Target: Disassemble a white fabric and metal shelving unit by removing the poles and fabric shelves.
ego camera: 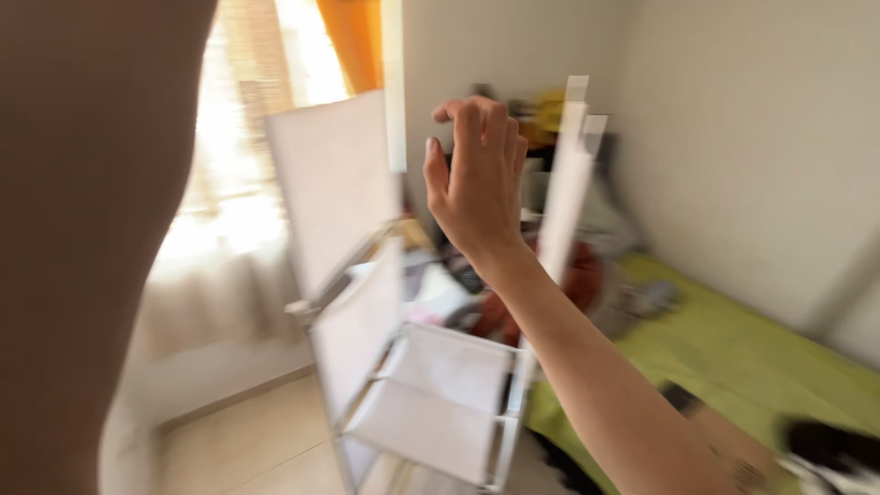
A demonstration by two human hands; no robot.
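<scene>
One right hand (477,179) is raised, fingers curled and empty, just before the white fabric shelf rack (412,367) at centre. The left hand cannot be told from the near blur. The rack's frame is best gripped firmly.

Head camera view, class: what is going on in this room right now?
A person's right hand is raised with fingers spread and curled, holding nothing, just in front of a white fabric shelf rack with a metal frame. The left arm fills the picture's left edge, its hand out of view. Behind the rack lie a green bed cover, cluttered belongings, and a bright window with an orange curtain. The picture is blurred.
</scene>
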